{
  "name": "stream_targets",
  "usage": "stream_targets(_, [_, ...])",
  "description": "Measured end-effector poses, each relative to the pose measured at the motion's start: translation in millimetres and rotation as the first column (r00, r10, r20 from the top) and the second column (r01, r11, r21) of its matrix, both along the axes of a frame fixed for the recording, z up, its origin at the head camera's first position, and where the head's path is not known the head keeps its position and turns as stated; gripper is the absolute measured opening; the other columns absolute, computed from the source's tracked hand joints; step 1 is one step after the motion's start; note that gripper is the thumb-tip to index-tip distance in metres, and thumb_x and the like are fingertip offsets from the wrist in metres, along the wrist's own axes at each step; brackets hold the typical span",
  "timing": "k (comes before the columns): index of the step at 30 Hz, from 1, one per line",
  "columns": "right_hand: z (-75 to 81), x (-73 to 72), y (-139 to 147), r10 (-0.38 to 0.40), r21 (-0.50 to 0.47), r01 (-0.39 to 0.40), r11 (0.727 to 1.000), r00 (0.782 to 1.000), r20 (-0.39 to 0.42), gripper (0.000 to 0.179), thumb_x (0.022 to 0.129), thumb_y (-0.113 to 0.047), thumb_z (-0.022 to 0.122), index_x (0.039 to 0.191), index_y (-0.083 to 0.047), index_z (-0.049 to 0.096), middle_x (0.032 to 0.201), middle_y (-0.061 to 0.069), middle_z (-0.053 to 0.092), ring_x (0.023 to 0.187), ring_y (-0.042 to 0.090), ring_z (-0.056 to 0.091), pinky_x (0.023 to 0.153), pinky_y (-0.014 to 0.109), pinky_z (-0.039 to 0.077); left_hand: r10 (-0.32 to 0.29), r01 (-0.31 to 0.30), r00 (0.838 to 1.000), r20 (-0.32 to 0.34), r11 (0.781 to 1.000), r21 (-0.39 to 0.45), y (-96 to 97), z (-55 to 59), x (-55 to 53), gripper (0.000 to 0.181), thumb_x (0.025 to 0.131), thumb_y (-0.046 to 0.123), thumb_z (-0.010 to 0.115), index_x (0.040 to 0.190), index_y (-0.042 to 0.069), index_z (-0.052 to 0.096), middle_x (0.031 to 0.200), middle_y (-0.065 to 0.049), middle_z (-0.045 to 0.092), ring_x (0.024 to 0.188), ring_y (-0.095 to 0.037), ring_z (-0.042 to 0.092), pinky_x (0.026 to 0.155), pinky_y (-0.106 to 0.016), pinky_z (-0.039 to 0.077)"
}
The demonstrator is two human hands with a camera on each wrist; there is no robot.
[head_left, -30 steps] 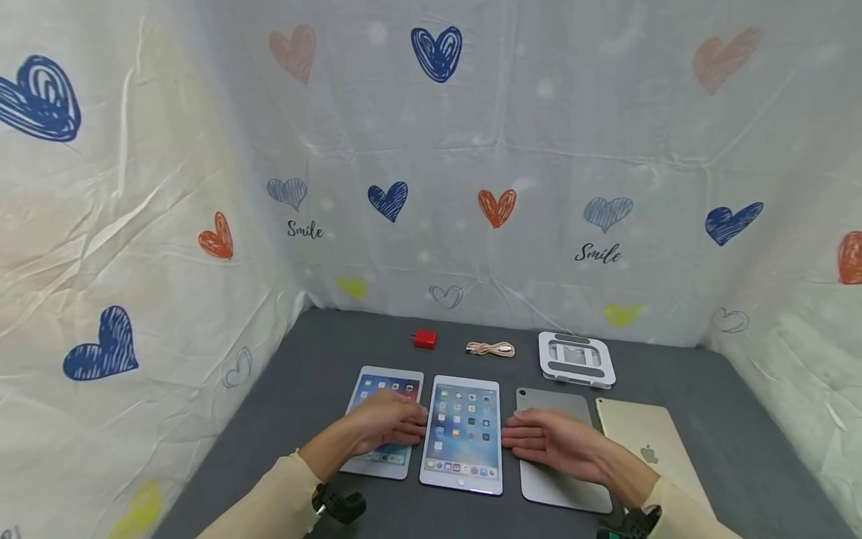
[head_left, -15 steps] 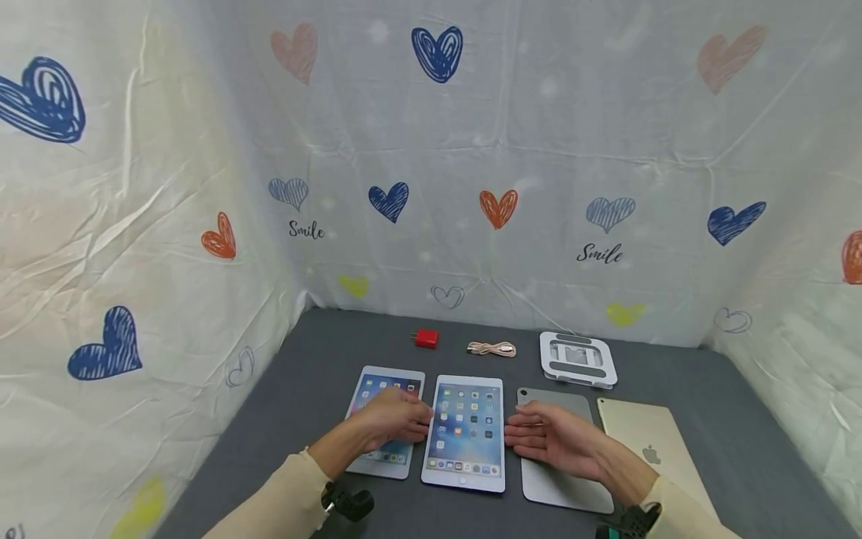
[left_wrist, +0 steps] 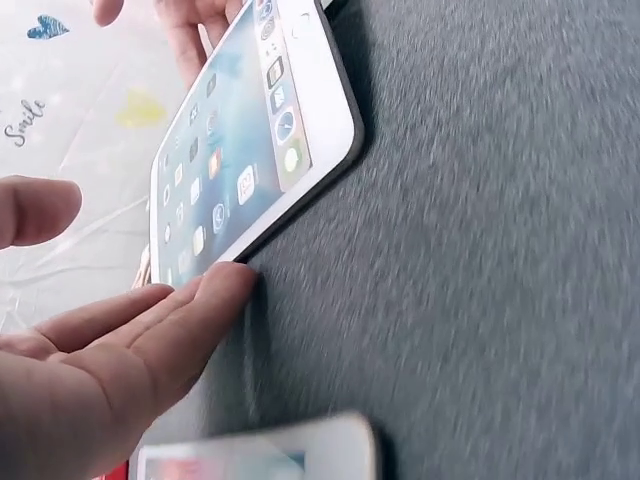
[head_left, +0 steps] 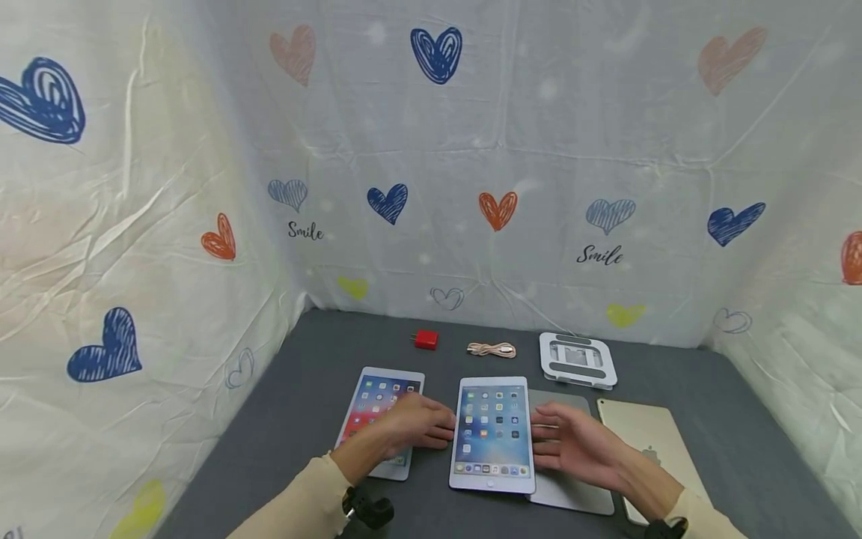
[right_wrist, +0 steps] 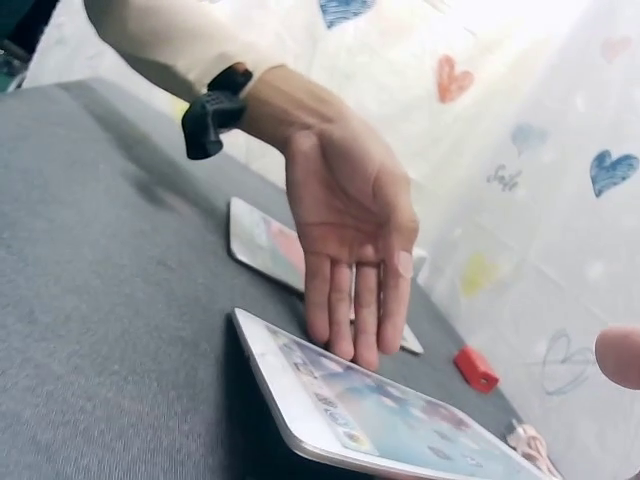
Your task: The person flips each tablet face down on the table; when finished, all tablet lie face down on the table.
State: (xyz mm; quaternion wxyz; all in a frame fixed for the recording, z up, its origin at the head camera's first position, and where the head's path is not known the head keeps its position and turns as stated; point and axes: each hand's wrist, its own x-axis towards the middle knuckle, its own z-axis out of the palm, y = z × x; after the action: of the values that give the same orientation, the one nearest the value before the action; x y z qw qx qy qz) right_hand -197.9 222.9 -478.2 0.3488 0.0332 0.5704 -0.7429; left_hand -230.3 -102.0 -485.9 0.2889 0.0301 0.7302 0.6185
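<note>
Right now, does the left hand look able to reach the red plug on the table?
Probably yes: the red plug lies farther forward than the left hand, and nothing upright stands between them. But that hand is at the edge of the blue-screen tablet, so it may need to leave that first.

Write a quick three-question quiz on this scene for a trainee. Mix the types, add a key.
1. True or false: the red charger lies apart from the coiled cable.
2. In the head view, what is between the left hand and the right hand?
3. Counting the gold tablet, how many tablets lie back side up?

Key
1. True.
2. A white tablet with its screen lit.
3. Two; the other is the grey tablet.
</note>
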Motion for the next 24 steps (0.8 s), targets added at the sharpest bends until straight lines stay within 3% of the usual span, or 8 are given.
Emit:
stream_targets(7, [7.6, 5.3, 27.5, -0.033, 0.043, 0.034, 0.999, 0.999, -0.019, 0.085, 0.116, -0.042, 0.042, 0.166, 0.016, 0.006, 0.173, 0.042, 0.017, 0.14, 0.035, 0.058, 0.124, 0.056, 0.049, -0.055, 0.05, 0.996, 0.064, 0.996, 0.078, 17.3, 3.1, 0.0, 0.039, 0.107, 0.015, 0.069, 0.137, -0.01, 0.069, 0.127, -0.018, 0.077, 0.114, -0.03, 0.078, 0.103, -0.047, 0.065])
stream_targets(13, [19.8, 8.9, 46.7, -0.041, 0.097, 0.045, 0.994, 0.998, -0.045, 0.087, 0.116, -0.045, 0.044, 0.166, 0.016, 0.008, 0.172, 0.04, 0.023, 0.137, 0.031, 0.062, 0.119, 0.053, 0.054, -0.087, 0.065, 0.989, 0.119, 0.982, 0.175, 21.5, 17.9, -3.7, 0.043, 0.107, 0.016, 0.07, 0.141, -0.01, 0.065, 0.135, -0.026, 0.074, 0.114, -0.031, 0.08, 0.101, -0.045, 0.066])
stream_targets(18, [31.0, 11.2, 57.7, -0.021, 0.14, 0.031, 0.99, 0.997, -0.07, 0.086, 0.117, -0.046, 0.043, 0.165, 0.017, 0.01, 0.17, 0.04, 0.027, 0.135, 0.031, 0.064, 0.116, 0.05, 0.057, -0.118, 0.089, 0.986, 0.116, 0.968, 0.233, 28.7, 34.9, -7.8, 0.045, 0.108, 0.017, 0.07, 0.144, -0.009, 0.064, 0.143, -0.026, 0.07, 0.119, -0.032, 0.079, 0.101, -0.044, 0.066])
stream_targets(24, [42.9, 10.2, 56.5, 0.017, 0.164, 0.0, 0.986, 0.994, -0.106, 0.083, 0.117, -0.046, 0.042, 0.167, 0.015, 0.014, 0.168, 0.036, 0.033, 0.132, 0.03, 0.067, 0.115, 0.047, 0.059, -0.162, 0.141, 0.985, 0.055, 0.95, 0.28, 42.9, 56.8, -11.4, 0.038, 0.11, 0.014, 0.066, 0.142, -0.007, 0.066, 0.136, -0.02, 0.076, 0.124, -0.035, 0.076, 0.104, -0.046, 0.064])
